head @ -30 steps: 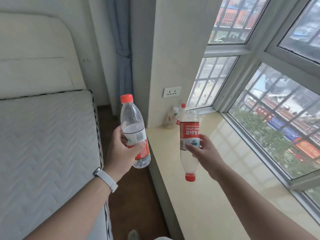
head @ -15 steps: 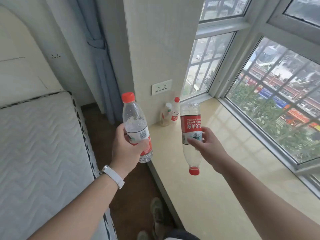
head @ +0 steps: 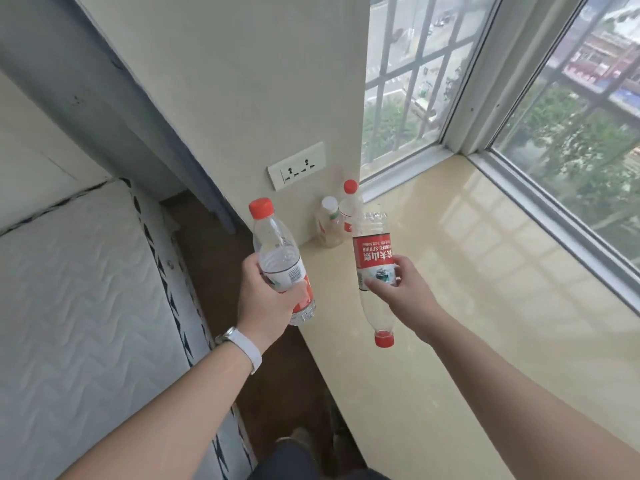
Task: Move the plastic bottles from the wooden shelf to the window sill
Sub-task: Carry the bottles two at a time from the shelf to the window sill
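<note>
Right hand (head: pixel 398 289) is closed around an inverted bottle (head: pixel 374 268) above the window sill (head: pixel 485 306); it should be turned cap-up before setting down, while the left hand (head: pixel 270 299) grips an upright bottle (head: pixel 280 261)

soft daylight comes in through the window (head: pixel 568 140) on the right, and the scene is bright and evenly lit. the glossy window sill (head: pixel 485 271) shows pale reflections of the window bars. the wall (head: pixel 242 81) on the far side is in mild shade. the wide lens bends straight lines near the edges. the view outside looks slightly hazy, and the near arms are a little soft.
</note>
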